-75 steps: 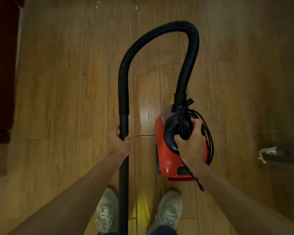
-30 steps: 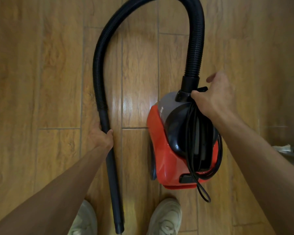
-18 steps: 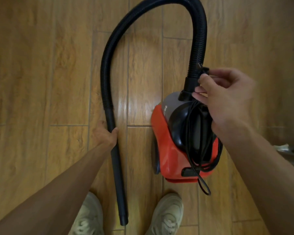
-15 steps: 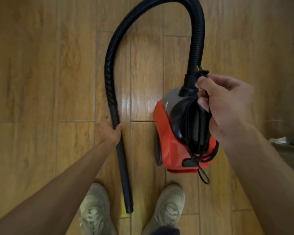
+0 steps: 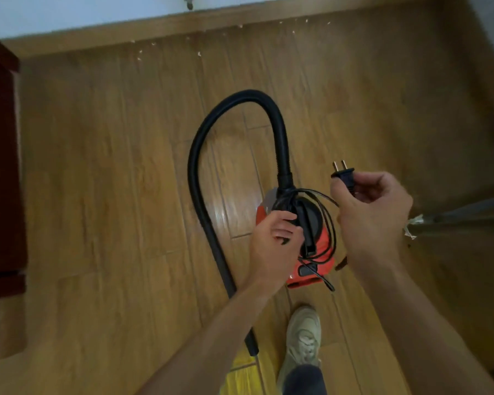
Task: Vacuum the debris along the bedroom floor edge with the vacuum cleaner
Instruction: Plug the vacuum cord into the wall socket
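Note:
A small red and black vacuum cleaner (image 5: 322, 246) stands on the wooden floor in front of me. Its black hose (image 5: 211, 132) arcs up and over, and the straight tube (image 5: 226, 269) lies free down to my feet. My left hand (image 5: 274, 246) grips the black handle on top of the vacuum. My right hand (image 5: 374, 212) holds the two-pin plug (image 5: 343, 175) lifted to the right of the body. The black cord (image 5: 330, 220) is still partly wound around the handle. Small white debris (image 5: 198, 54) is scattered along the baseboard at the far edge.
A dark red cabinet (image 5: 0, 166) stands along the left side. The wooden baseboard (image 5: 183, 24) and white wall run across the top. A grey metal bar with torn tape (image 5: 454, 218) juts in from the right. My shoe (image 5: 303, 337) is below the vacuum.
My left hand let go of the tube and took the vacuum's handle. My right hand pulled the plug off the cord bundle and lifted it right. The view tilted up, showing the baseboard.

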`<state>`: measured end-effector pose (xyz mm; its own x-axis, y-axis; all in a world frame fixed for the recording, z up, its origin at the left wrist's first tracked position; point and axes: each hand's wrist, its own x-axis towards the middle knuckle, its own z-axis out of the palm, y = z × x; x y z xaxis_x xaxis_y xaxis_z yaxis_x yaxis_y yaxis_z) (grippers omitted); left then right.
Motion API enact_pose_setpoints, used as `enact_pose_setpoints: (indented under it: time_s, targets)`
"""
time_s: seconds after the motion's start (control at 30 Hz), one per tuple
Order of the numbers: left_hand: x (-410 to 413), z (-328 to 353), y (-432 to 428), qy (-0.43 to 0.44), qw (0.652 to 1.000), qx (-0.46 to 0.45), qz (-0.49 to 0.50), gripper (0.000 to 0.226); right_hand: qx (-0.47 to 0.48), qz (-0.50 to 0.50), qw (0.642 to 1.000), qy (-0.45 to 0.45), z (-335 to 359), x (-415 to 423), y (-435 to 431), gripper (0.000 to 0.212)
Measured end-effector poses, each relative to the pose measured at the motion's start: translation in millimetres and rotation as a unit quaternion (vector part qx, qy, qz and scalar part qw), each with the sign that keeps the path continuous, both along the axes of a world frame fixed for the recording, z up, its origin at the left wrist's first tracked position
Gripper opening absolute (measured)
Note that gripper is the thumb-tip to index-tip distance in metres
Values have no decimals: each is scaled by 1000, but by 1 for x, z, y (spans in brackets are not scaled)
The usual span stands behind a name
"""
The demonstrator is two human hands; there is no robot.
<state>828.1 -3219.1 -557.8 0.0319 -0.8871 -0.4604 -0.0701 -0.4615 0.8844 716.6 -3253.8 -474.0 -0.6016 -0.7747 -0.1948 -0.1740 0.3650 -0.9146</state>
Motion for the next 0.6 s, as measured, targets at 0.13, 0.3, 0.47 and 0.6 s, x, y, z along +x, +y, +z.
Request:
enact_pose_setpoints:
  time_s: [0.13, 0.3, 0.47, 0.6]
  targets:
    - [-35, 59, 7, 43, 994, -41, -95, 27, -23, -61, 998, -28, 51, -11, 7, 15]
    - [-56, 130, 4, 82, 987, -76, -113, 21, -59, -119, 989, -58, 123, -21, 15, 14]
    - [-62, 201, -3, 130, 974, -95, -158, 11, -105, -178, 975, -83, 196, -29, 19, 14]
    - [-70, 257, 0, 178, 951, -103, -228, 11, -144, -206, 965, -81, 250, -38, 30, 13]
